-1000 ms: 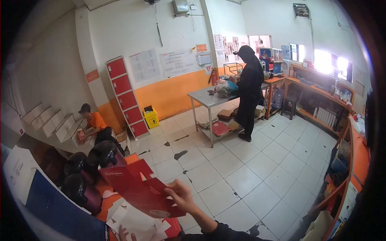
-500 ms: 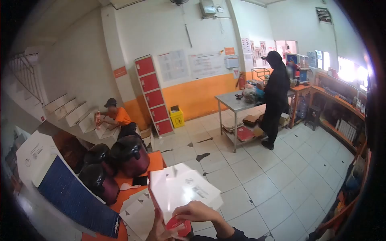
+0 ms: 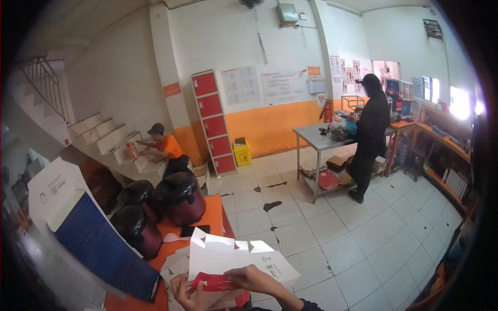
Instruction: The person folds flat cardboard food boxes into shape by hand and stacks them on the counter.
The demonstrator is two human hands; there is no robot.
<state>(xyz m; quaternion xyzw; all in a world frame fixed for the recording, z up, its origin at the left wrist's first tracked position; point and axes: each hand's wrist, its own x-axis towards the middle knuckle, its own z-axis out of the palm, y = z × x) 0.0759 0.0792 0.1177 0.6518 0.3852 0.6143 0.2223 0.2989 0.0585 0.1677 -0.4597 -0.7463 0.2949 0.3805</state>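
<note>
The carton (image 3: 228, 255) has turned, its red flap (image 3: 213, 282) grasped between the 2 hands (image 3: 185, 294) (image 3: 255, 280).

Pots (image 3: 180, 199) stand on a table (image 3: 215, 210) at ten o'clock; lockers (image 3: 212, 127) at eleven, bin (image 3: 242, 155) to their right; workbench (image 3: 314, 137) at one.

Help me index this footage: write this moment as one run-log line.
left hand: holding white cardboard; right hand: pinching its red flap; nearby: dark pots, white spoon on orange table; co-worker: standing at metal table
</note>
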